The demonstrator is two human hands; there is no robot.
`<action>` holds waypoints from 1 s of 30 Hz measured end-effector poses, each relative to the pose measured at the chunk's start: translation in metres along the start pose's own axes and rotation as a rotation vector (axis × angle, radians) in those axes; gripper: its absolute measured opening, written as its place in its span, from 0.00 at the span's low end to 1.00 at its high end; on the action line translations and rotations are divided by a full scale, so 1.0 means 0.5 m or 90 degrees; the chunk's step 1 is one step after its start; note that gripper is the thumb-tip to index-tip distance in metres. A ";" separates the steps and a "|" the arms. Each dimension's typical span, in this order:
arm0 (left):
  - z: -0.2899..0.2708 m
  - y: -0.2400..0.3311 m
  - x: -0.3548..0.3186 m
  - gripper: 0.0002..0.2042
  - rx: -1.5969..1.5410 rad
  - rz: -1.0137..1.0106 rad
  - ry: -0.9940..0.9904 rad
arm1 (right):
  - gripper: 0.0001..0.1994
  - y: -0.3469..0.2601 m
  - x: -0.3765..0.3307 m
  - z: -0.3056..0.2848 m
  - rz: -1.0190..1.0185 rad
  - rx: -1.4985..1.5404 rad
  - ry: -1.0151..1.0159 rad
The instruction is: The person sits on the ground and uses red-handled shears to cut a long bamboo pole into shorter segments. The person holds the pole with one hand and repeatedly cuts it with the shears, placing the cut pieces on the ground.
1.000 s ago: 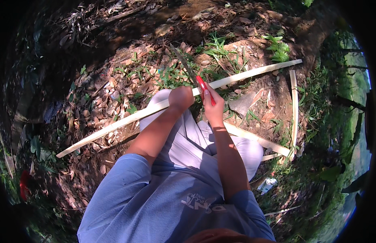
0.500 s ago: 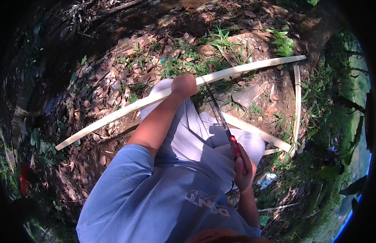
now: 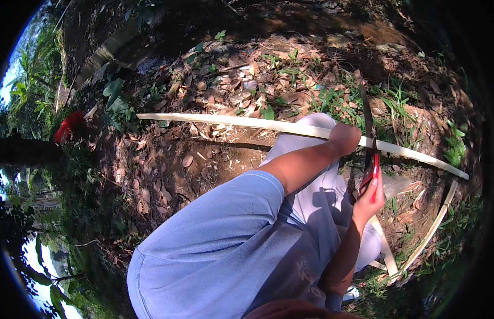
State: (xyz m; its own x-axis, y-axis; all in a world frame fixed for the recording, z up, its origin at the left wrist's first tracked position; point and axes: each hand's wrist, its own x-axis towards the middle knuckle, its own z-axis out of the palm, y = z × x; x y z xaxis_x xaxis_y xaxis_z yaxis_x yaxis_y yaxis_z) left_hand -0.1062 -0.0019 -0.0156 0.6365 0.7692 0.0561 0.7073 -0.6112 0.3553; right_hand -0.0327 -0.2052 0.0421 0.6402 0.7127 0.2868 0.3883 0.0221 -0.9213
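Observation:
My left hand (image 3: 345,139) is closed round a long pale strip of split wood (image 3: 247,122), which lies across my raised knee (image 3: 316,120). The strip reaches far out to the left and slopes down to the right. In my right hand (image 3: 369,201) is a saw with a red handle (image 3: 376,173). Its long dark blade (image 3: 367,109) points away from me and crosses the strip just right of my left fist. Whether the blade presses on the wood or only passes by it, I cannot tell.
More pale strips rest at the lower right, one slanting along the ground (image 3: 430,231) and another beside my leg (image 3: 385,247). Dry leaves and grass tufts (image 3: 397,103) cover the soil ahead. A red object (image 3: 69,126) sits among plants at the far left.
The view has swung left, and the strip's tilt in it has changed. My right hand has come up from beside my thigh, bringing the saw close to my left fist, which still grips the strip.

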 end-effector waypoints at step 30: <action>-0.004 -0.055 0.091 0.19 -0.008 0.000 -0.231 | 0.23 -0.097 -0.232 -0.293 0.167 -0.053 -0.081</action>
State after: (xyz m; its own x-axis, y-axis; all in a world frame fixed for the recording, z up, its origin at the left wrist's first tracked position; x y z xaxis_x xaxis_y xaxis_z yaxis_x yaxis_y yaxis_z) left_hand -0.0975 0.0501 -0.0207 0.7057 0.6517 -0.2782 0.7051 -0.6070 0.3666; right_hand -0.0289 -0.3917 0.0921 0.6398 0.7685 0.0027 0.2775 -0.2277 -0.9334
